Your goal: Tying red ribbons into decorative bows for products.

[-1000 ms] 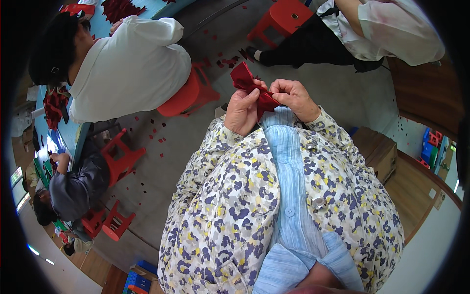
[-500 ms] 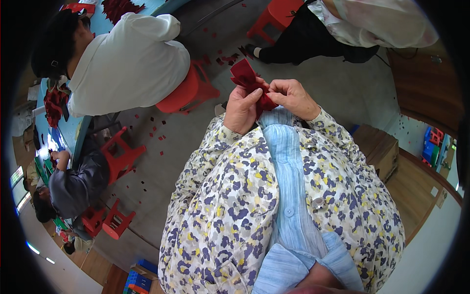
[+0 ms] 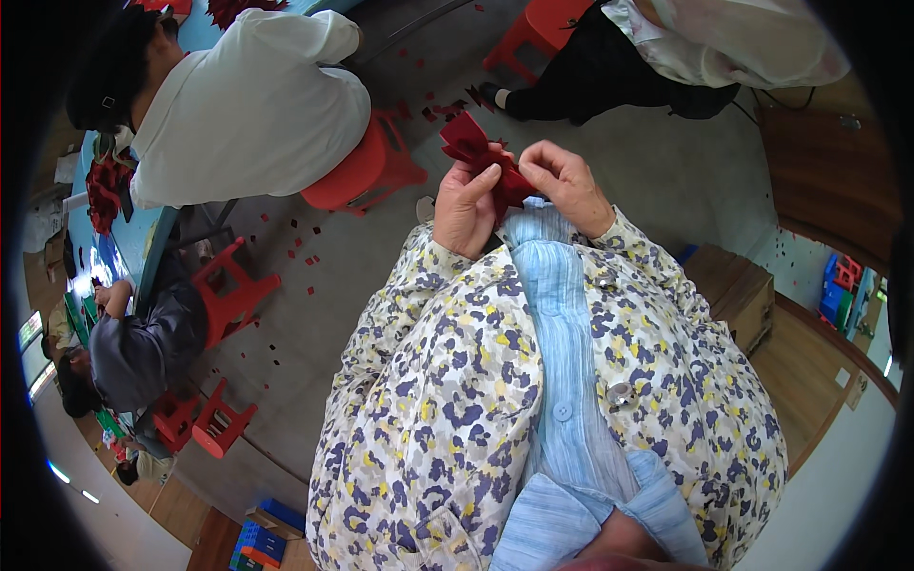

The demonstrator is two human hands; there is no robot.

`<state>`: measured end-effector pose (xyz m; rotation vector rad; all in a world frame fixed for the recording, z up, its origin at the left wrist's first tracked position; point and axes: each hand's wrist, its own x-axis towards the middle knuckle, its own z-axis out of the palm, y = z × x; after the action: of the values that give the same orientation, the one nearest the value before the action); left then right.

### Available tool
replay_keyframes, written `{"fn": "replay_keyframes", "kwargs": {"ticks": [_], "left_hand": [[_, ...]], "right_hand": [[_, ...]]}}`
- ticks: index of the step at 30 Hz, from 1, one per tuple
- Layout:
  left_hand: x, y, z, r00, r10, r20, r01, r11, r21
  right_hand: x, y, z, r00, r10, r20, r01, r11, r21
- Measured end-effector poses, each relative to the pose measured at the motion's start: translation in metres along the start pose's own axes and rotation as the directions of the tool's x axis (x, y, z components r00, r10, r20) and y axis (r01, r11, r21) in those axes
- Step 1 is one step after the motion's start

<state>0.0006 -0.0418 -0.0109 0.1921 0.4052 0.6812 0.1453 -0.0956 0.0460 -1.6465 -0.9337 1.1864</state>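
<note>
A dark red ribbon bow (image 3: 466, 140), gathered at its middle with flared ends, is held up in front of my chest. My left hand (image 3: 466, 207) grips it, with the thumb over the gathered part. Close to the bow's right side is my right hand (image 3: 569, 186), thumb and forefinger pinched together. Whatever is between those fingertips is too small to make out. The bow's lower end (image 3: 511, 187) hangs between both hands.
A person in white (image 3: 252, 114) sits at the left on a red stool (image 3: 371, 169) by a blue table (image 3: 152, 238). Other red stools (image 3: 233, 290) stand behind. Red scraps (image 3: 309, 259) litter the floor. A wooden box (image 3: 728, 295) is at my right.
My right hand has drawn slightly up and away from the bow, still pinched. The left hand keeps its hold, and the bow has shifted a little left.
</note>
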Motion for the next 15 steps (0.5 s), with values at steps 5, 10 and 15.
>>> {"fn": "replay_keyframes", "kwargs": {"ticks": [5, 10, 15], "left_hand": [[0.001, 0.004, 0.003, 1.0, -0.001, 0.004, 0.002, 0.998, -0.069], [0.003, 0.002, 0.004, 1.0, -0.02, -0.006, 0.02, 0.999, -0.034], [0.005, -0.001, 0.0, 1.0, -0.011, -0.007, 0.011, 1.0, 0.0]], "right_hand": [[-0.001, -0.021, -0.007, 0.985, -0.169, -0.042, 0.157, 0.966, -0.206], [-0.003, -0.024, -0.008, 0.963, -0.258, 0.08, 0.26, 0.805, -0.533], [-0.002, -0.021, -0.011, 0.957, -0.285, 0.057, 0.279, 0.844, -0.457]]}}
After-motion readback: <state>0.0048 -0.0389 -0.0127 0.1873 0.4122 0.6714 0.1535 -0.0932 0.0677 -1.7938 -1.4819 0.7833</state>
